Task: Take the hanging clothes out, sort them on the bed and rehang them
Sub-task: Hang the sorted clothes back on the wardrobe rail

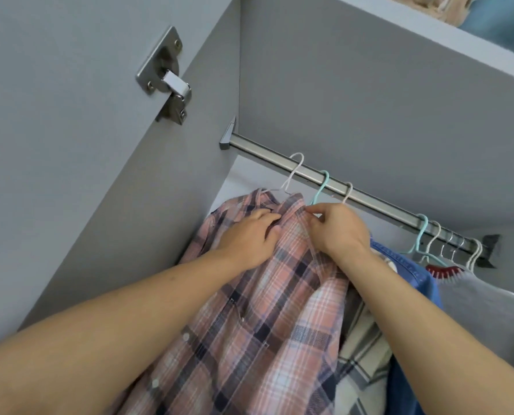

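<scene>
The soft, light pink and navy checked cotton shirt (267, 295) hangs on its white wire hanger (293, 175) on the silver metal rail (369, 202), the left hand (249, 238) gripping its collar and the right hand (339, 229) pinching the collar, so it looks best lifted by the hanger's hook.

The plaid shirt (267, 295) is soft woven cloth in pink, navy and white, matt, with small glossy plastic buttons. The rail (339, 190) is brushed metal with a dull sheen, and the door hinge (167, 79) is brighter, polished metal. The wardrobe panels (70, 145) look smooth, matt grey laminate. The hangers (321, 187) look smooth-coated, white and mint. The denim garment (411, 274) is coarser blue cloth
</scene>
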